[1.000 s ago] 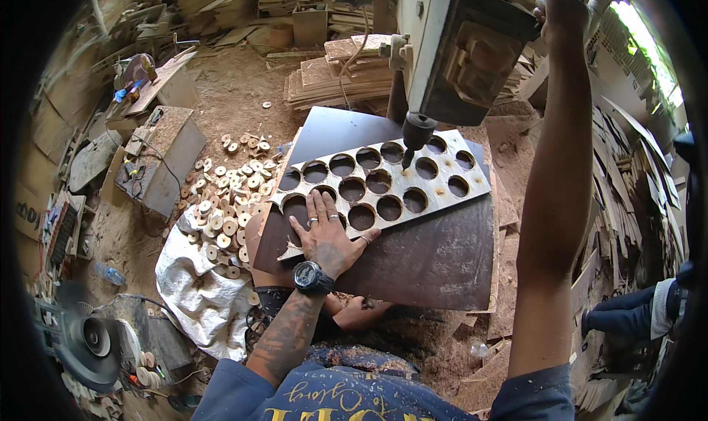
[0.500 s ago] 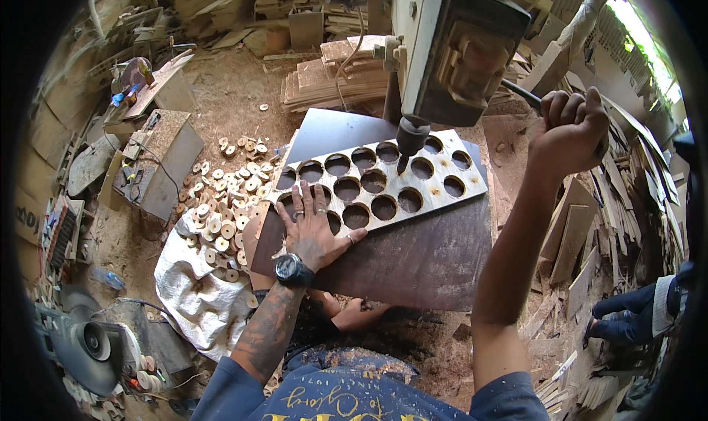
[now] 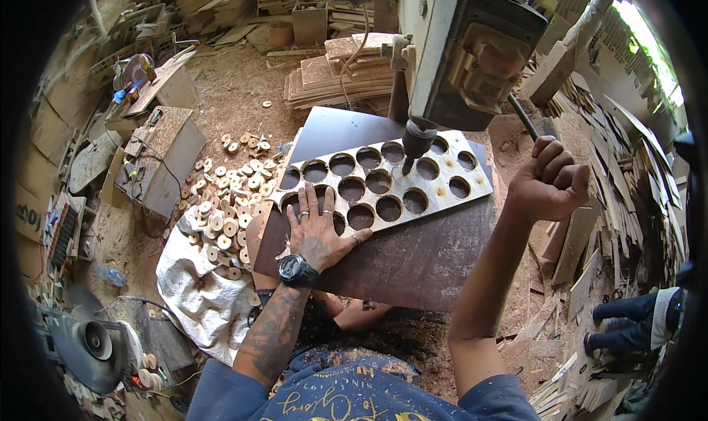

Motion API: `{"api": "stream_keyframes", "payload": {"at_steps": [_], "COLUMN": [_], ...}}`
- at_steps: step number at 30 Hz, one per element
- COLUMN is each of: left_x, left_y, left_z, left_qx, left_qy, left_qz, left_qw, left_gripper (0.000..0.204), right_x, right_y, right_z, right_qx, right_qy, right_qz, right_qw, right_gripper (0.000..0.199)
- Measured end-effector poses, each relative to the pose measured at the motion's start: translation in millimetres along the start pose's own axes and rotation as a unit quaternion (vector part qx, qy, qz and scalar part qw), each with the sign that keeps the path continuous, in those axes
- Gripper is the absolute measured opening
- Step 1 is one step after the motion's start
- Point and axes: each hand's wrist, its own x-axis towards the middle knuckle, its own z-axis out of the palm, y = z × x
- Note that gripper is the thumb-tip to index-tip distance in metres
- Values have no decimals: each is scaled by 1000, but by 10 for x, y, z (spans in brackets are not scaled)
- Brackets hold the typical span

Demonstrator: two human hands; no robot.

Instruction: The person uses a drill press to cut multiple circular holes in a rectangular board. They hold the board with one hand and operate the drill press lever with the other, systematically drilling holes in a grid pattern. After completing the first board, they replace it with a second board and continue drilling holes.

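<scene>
My left hand (image 3: 318, 225) lies flat with fingers spread on the near left part of a pale wooden board (image 3: 476, 192) cut with rows of round holes. A watch and rings are on that arm and hand. My right hand (image 3: 549, 181), raised at the right, is closed round the end of a dark lever (image 3: 522, 116) on a drill press (image 3: 472, 60). Below the machine's head, the chuck (image 3: 419, 138) holds a bit (image 3: 407, 166) over an uncut patch between holes. Whether its tip enters the wood I cannot tell. The board rests on a dark brown panel (image 3: 398, 262).
Small round wooden discs (image 3: 240, 200) are heaped at the left, beside a white sack (image 3: 199, 288). A fan (image 3: 92, 340) stands at the lower left. Stacked wood sheets (image 3: 339, 78) lie behind the press, and offcuts line the right. Another person's legs (image 3: 627, 321) show at far right.
My right hand has come down and slightly left with the lever, which now slopes more steeply. The left hand stays flat on the board. The whole view has shifted a little.
</scene>
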Motion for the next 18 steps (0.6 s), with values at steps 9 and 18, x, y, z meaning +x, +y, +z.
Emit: {"api": "stream_keyframes", "payload": {"at_steps": [9, 18], "left_x": [-24, -24], "left_y": [8, 18], "left_z": [-19, -24], "left_qx": [-1, -2], "left_qy": [15, 10], "left_qz": [8, 3], "left_qw": [1000, 1000], "left_gripper": [121, 121], "right_x": [-153, -293], "right_y": [50, 117], "right_z": [-104, -196], "right_qx": [22, 10], "right_qy": [-18, -23], "right_qz": [-19, -40], "right_qw": [999, 999], "right_gripper": [49, 46]}}
